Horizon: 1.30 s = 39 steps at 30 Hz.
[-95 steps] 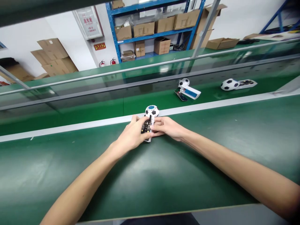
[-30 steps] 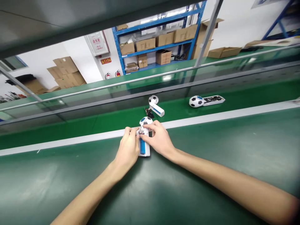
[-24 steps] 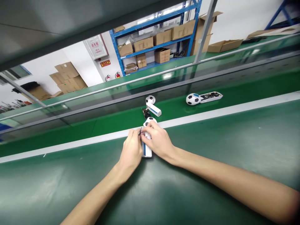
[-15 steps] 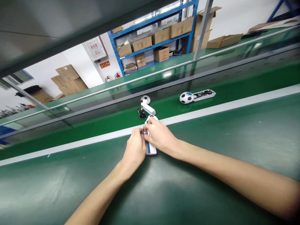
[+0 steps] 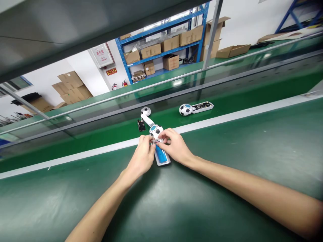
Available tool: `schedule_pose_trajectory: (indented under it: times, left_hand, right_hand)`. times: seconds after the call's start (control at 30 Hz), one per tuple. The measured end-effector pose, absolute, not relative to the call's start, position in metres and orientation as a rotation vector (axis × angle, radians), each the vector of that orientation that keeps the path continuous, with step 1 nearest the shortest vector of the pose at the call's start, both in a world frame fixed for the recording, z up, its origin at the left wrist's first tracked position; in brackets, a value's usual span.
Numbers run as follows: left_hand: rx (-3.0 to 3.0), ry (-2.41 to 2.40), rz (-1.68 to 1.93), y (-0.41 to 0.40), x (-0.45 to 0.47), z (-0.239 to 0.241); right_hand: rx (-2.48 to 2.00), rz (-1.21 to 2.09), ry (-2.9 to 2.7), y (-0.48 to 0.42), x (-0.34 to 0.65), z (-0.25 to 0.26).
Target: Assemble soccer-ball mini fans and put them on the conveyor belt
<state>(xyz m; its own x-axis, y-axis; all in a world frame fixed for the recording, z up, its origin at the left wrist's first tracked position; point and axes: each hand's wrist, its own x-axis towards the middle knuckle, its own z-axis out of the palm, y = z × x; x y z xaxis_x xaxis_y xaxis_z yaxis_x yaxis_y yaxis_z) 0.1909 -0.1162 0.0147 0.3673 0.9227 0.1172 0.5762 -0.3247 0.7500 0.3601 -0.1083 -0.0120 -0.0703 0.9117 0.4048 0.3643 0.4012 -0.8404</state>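
Left hand [image 5: 142, 153], right hand [image 5: 178, 148], both touching ball-topped device [image 5: 162, 156], green table [image 5: 156, 201].

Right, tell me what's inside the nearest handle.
A blue block lies in the handle, largely in view. By the ball, the left hand and right hand hide part of the inside; what lies beneath them or the block can't be seen.

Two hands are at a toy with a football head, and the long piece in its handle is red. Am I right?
Not quite: the long piece in the handle is blue, not red, as the head view shows. The left hand and right hand are indeed at the toy with the football head.
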Motion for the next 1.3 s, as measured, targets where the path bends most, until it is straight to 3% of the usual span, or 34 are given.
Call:
schedule_pose_trajectory:
  times: [0.43, 0.8, 1.3]
  left_hand:
    - [1.876, 1.306, 0.748, -0.123, 0.192, 0.023]
    - [2.096, 1.737, 0.598, -0.126, 0.197, 0.042]
    - [1.947, 1.703, 0.834, -0.117, 0.2, 0.043]
  right_hand:
    - [-1.234, 0.205, -2.147, -0.119, 0.358, -0.004]
    - [-1.352, 0.214, -2.343, -0.117, 0.342, 0.016]
    - [-1.271, 0.186, -2.264, -0.115, 0.345, 0.006]
